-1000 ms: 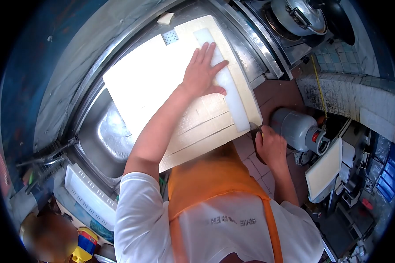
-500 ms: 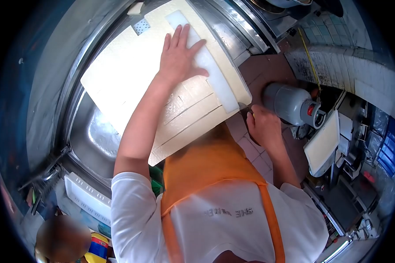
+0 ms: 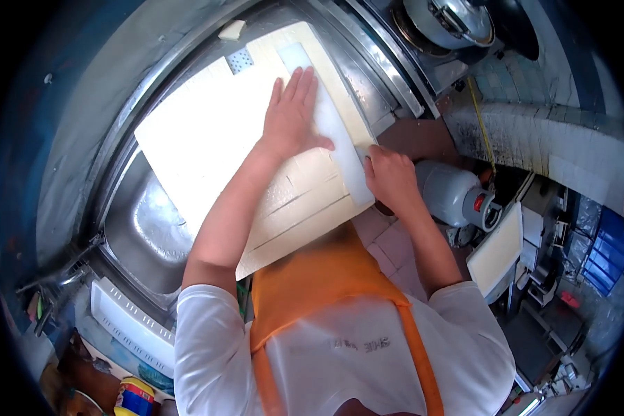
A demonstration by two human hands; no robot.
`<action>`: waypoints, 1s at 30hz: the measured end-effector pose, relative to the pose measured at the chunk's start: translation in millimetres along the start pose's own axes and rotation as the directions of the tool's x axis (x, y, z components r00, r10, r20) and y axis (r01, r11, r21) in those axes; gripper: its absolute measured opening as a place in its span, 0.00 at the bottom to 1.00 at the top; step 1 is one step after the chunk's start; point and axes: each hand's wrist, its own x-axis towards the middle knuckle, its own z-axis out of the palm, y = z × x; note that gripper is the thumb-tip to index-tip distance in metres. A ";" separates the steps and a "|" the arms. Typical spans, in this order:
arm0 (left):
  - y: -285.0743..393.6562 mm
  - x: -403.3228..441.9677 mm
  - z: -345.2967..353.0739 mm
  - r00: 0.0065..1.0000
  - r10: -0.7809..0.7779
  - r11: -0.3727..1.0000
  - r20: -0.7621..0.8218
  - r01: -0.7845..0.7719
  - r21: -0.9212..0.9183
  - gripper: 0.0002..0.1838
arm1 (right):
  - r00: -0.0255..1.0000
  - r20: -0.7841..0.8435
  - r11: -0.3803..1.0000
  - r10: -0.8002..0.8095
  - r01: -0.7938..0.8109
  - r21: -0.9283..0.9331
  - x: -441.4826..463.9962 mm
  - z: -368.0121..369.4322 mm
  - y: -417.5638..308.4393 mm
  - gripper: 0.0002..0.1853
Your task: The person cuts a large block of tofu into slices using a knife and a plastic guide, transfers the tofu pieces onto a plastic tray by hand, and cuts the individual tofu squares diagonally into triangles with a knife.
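A large cream-coloured slab (image 3: 208, 139), which looks like tofu, fills the upper middle. Straight cut lines run across its near part, and a notch at its far edge bares a perforated surface (image 3: 240, 61). A long white strip (image 3: 336, 135) lies on the slab near its right side. My left hand (image 3: 291, 121) rests flat on the slab and the strip's left edge, fingers stretched out, thumb across the strip. My right hand (image 3: 393, 179) is closed at the slab's right edge, beside the strip, around a knife that the fingers mostly hide.
A small cream piece (image 3: 232, 30) lies beyond the slab. To the left is a metal sink (image 3: 142, 229), with a white plastic basket (image 3: 132, 326) below it. A grey gas cylinder (image 3: 447, 194) stands right of my right hand. A pot (image 3: 451, 21) sits at the upper right.
My right hand has moved up and left, from below the slab's right corner to its right edge beside the strip. My left hand stays on the strip; the whole view has shifted slightly.
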 end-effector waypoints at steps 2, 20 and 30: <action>-0.9 -0.3 0.7 1.000 0.004 1.000 -0.012 -0.004 -0.015 0.73 | 1.000 -0.008 1.000 -0.023 0.023 -0.012 31.6 -2.8 -4.4 0.06; -74.7 71.6 -23.2 0.932 -0.005 0.992 -0.362 -0.042 -0.123 0.35 | 0.987 -0.106 0.991 -0.121 0.115 -0.064 209.4 -18.8 -41.6 0.10; -116.5 110.4 -13.1 0.983 -0.186 0.833 -0.005 0.155 -0.532 0.49 | 0.979 -0.133 0.987 -0.155 0.149 -0.053 228.0 -21.0 -45.2 0.10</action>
